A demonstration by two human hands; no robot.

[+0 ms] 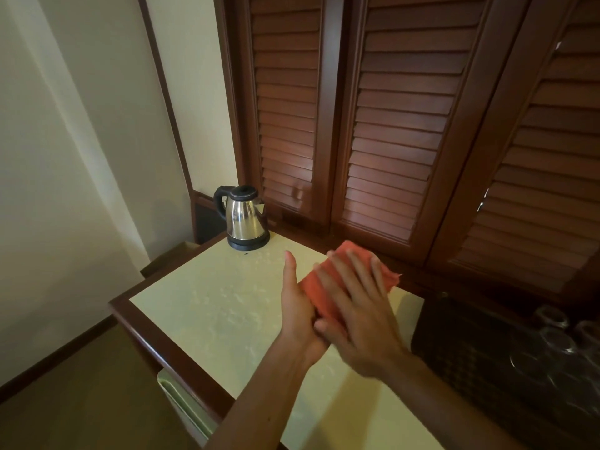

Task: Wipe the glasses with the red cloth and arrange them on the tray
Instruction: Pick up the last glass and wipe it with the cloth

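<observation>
A pale cream tabletop with a dark wooden rim (168, 345) stands against brown louvred wooden doors (389, 125) and a cream wall. Above it, straight right-hand (360, 326) fingers press one folded red cloth (328, 287) onto the open left hand (297, 306). One steel electric kettle (245, 217) stands behind; several clear glasses (558, 345), too blurred to count, sit on one dark woven tray (454, 352)

Both forearms are bare, no sleeves, rings or watch showing.
</observation>
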